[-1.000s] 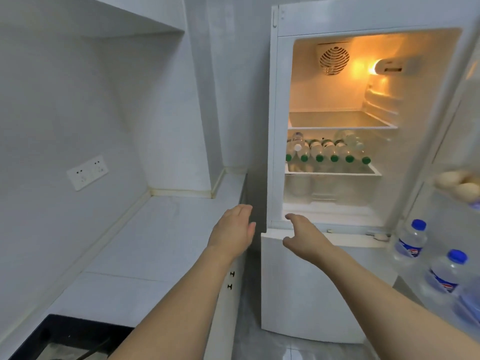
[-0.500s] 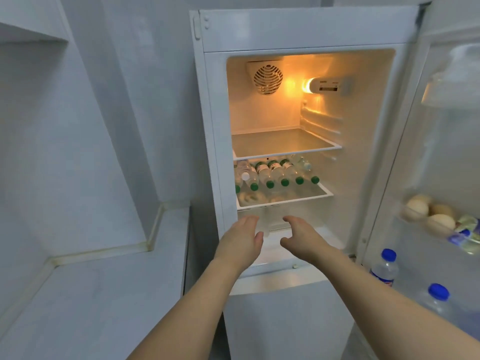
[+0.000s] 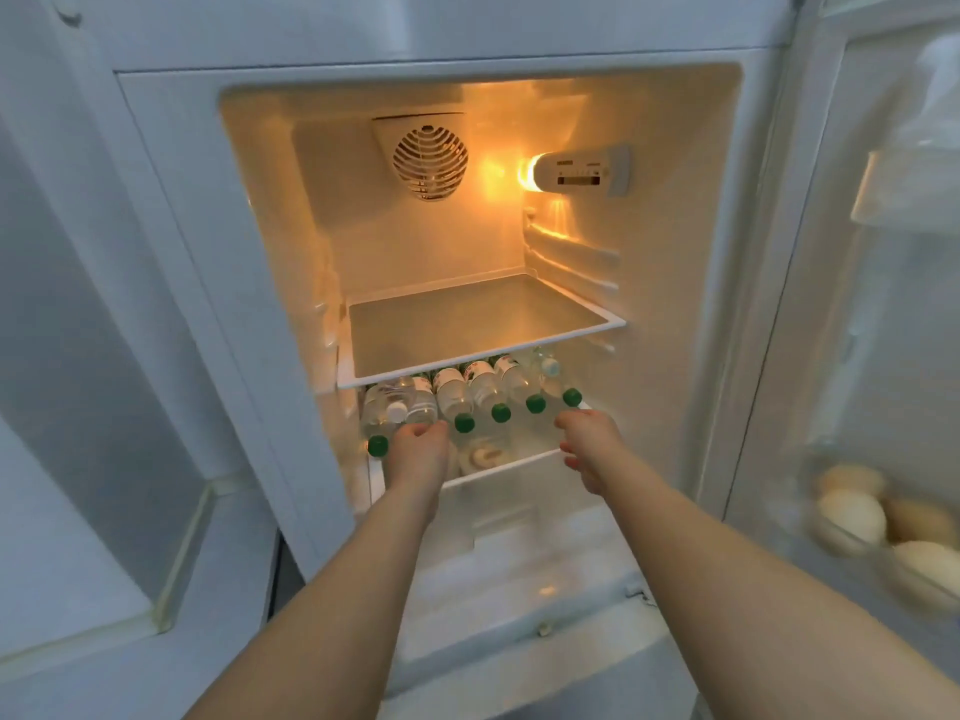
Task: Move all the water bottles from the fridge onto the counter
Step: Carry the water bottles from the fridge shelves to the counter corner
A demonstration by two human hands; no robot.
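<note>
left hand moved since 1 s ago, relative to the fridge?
Yes. The left hand has gone forward and up: from below the fridge opening into the white fridge, now at the lower glass shelf's front edge, fingers at the green-capped clear water bottles.

The upper shelf (image 3: pixel 483 324) hangs low over the lying bottles (image 3: pixel 483 389), leaving a narrow slot. Its front stands open. Bottles fill the lower shelf (image 3: pixel 519 462) side to side.

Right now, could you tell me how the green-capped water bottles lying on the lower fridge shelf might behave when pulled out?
The green-capped water bottles lie on their sides, round-bodied and packed side by side, so a freed one will probably roll. They look full, hence likely heavy for their size. Their clear plastic may be cold and slippery, so the left hand should probably wrap the body rather than pinch the cap.
</note>
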